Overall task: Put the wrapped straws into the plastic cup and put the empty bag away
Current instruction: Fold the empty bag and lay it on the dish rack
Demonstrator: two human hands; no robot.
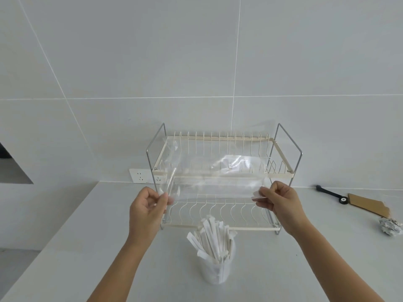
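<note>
An empty clear plastic bag (209, 182) is stretched flat between my two hands, in front of the dish rack's upper tier. My left hand (148, 208) pinches its left edge. My right hand (279, 199) pinches its right edge. Below them, near me on the counter, a clear plastic cup (216, 271) stands upright. Several white paper-wrapped straws (214, 238) stick out of its top, fanned and leaning.
A two-tier wire dish rack (281, 175) stands against the tiled wall behind the bag. A wall socket (139, 175) sits left of it. At the right lie a black tool (331, 194), a cardboard piece (368, 204) and a crumpled foil ball (390, 227).
</note>
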